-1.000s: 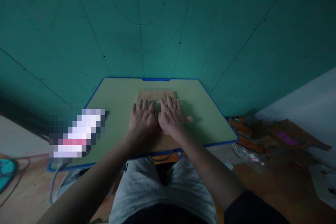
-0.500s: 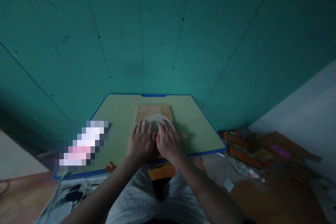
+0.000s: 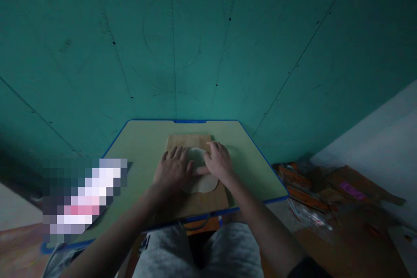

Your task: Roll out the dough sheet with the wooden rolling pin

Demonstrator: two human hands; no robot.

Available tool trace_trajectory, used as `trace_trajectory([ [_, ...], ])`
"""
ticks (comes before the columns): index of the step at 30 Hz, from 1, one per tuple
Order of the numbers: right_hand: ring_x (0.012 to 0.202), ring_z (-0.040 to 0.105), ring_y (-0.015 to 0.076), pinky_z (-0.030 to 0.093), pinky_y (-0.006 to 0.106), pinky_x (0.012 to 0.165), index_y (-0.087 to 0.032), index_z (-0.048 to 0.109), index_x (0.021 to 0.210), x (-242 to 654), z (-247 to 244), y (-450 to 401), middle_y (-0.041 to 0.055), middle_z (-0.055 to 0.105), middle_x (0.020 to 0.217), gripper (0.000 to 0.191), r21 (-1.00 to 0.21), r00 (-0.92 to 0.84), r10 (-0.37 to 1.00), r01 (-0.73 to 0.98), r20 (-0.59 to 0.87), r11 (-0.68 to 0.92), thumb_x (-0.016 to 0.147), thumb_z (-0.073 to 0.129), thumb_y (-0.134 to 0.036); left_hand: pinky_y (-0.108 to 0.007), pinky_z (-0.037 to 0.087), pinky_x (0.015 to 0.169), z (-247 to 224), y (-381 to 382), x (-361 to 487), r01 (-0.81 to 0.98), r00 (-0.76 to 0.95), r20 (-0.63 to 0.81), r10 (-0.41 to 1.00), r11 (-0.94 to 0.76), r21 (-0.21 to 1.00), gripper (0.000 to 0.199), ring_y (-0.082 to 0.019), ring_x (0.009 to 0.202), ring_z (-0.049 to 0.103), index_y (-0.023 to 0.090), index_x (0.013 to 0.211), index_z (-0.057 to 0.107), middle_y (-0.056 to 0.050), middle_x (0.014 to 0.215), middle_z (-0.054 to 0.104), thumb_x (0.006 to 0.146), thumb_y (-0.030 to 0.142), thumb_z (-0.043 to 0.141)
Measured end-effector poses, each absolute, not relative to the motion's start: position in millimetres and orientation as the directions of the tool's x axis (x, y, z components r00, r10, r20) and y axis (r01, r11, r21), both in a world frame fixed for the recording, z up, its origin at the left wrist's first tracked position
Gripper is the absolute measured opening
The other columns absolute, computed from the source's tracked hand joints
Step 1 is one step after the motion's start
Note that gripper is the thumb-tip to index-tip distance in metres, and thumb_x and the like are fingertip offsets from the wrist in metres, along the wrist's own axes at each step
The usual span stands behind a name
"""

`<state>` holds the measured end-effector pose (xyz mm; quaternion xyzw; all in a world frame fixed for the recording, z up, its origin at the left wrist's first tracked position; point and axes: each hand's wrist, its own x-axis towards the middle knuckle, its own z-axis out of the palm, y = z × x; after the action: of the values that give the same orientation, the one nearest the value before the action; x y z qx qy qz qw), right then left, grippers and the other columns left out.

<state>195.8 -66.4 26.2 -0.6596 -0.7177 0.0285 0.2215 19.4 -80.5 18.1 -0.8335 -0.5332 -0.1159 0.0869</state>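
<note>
A flat, pale round of dough (image 3: 202, 184) lies on a wooden cutting board (image 3: 189, 140). Across the dough runs a rolling pin (image 3: 202, 170), seen only in the gap between my hands. My left hand (image 3: 174, 167) rests over the pin's left part, fingers stretched forward and fairly flat, thumb towards the dough. At the dough's right edge, my right hand (image 3: 219, 160) is closed, with its thumb and curled fingers on the rim. Its palm side and the pin's right end are hidden.
The board lies on a pale folding table (image 3: 254, 173) with a blue edge, against a green wall (image 3: 195, 52). A blurred-out object (image 3: 87, 200) occupies the table's left side. Flattened cardboard (image 3: 365, 182) and clutter lie on the floor at right.
Both hands lay flat over the pin before. The right hand has shifted to the dough's right edge and curled; the left stays flat. More dough and the board's near part now show.
</note>
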Motion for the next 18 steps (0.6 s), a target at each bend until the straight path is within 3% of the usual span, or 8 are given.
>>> trace_trajectory([
  [6, 0.113, 0.060, 0.0254, 0.043, 0.038, 0.100, -0.016, 0.063, 0.119, 192, 24, -19, 0.0135, 0.065, 0.123, 0.029, -0.238, -0.062, 0.958, 0.962, 0.280, 0.132, 0.095, 0.046, -0.019, -0.043, 0.051, 0.089, 17, -25, 18, 0.919, 0.381, 0.209, 0.901, -0.394, 0.026, 0.042, -0.032, 0.121, 0.058, 0.019, 0.126, 0.063, -0.014, 0.129, 0.065, 0.103, 0.039, 0.033],
  [10, 0.113, 0.059, 0.0263, 0.045, 0.039, 0.097, -0.017, 0.062, 0.114, 189, 24, 2, 0.0148, 0.064, 0.121, 0.024, -0.159, -0.099, 0.972, 0.978, 0.213, 0.134, 0.095, 0.049, -0.022, -0.044, 0.048, 0.092, 19, -3, 23, 0.933, 0.345, 0.206, 0.916, -0.359, 0.033, 0.048, -0.032, 0.116, 0.060, 0.014, 0.123, 0.064, -0.017, 0.121, 0.066, 0.102, 0.044, 0.033],
  [18, 0.110, 0.060, 0.0278, 0.048, 0.039, 0.093, -0.015, 0.061, 0.114, 189, 16, 15, 0.0153, 0.065, 0.119, 0.024, -0.136, -0.127, 0.980, 0.980, 0.153, 0.148, 0.092, 0.053, -0.022, -0.044, 0.047, 0.091, 24, 6, 30, 0.945, 0.317, 0.113, 0.942, -0.324, 0.043, 0.053, -0.033, 0.111, 0.061, 0.012, 0.115, 0.065, -0.019, 0.118, 0.065, 0.102, 0.049, 0.029],
])
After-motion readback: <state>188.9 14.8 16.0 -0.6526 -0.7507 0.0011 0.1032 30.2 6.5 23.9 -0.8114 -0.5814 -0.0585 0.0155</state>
